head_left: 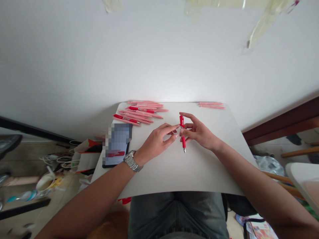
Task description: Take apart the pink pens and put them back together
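A red click pen (pixel 183 142) with a silver tip is held nearly upright above the table, tip downward. My right hand (pixel 195 131) grips it around the middle with thumb and fingers, the index fingertip over its top end. Just to the left, my left hand (pixel 160 137) has its index finger stretched to the pen's side, at or near touching it. Its thumb is apart, and I see nothing held in it. At the table's far left lies a loose pile of pink pens (pixel 139 114), with a couple of red pens (pixel 126 119) among them.
Two or three pink pens (pixel 211 105) lie at the far right of the white table (pixel 159 179). A dark-edged tablet or phone (pixel 117 146), its screen blurred, rests by the left edge. The wall (pixel 159 59) borders the table's back. A chair (pixel 301 176) stands to the right.
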A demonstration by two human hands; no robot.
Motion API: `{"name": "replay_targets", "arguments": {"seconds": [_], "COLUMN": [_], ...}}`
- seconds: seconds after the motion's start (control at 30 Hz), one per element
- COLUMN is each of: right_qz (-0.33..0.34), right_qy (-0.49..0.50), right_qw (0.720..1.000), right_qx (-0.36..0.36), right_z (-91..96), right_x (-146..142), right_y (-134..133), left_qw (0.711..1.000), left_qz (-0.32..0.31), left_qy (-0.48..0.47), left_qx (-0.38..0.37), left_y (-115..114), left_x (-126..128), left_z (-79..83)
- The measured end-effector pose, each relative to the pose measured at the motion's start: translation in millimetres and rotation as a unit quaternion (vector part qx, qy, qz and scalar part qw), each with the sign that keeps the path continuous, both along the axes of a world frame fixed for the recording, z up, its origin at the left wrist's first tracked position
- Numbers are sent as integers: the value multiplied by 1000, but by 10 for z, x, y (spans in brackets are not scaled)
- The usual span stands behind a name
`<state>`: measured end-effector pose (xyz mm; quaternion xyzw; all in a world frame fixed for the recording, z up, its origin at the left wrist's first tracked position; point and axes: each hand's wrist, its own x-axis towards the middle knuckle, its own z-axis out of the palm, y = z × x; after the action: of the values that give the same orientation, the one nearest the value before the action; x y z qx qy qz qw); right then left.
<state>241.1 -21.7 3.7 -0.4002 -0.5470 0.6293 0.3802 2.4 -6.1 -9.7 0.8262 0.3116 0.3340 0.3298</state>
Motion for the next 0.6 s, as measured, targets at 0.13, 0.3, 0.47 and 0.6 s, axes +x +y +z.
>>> {"name": "replay_targets", "arguments": {"seconds": [0.13,0.3,0.47,0.6], "right_qz": [-2,2,0,-5], "right_qy": [7,2,-5,-5], "right_qw": [1000,1000,1000,1000], "right_qx": [-3,-5,-4,-3], "right_z": [-10,6,25,10], "right_x": [0,2,1,6], "right_y": [0,-2,-1,-2], "left_qw": [1000,1000,1000,1000], "left_qz": [-2,2,-2,-1], "left_qy": [2,9,10,10], "left_qx": [3,5,2,1], "left_y": [1,-3,0,-5], "left_x": [-1,-2,-3,2], "left_z": [0,10,19,29]}}
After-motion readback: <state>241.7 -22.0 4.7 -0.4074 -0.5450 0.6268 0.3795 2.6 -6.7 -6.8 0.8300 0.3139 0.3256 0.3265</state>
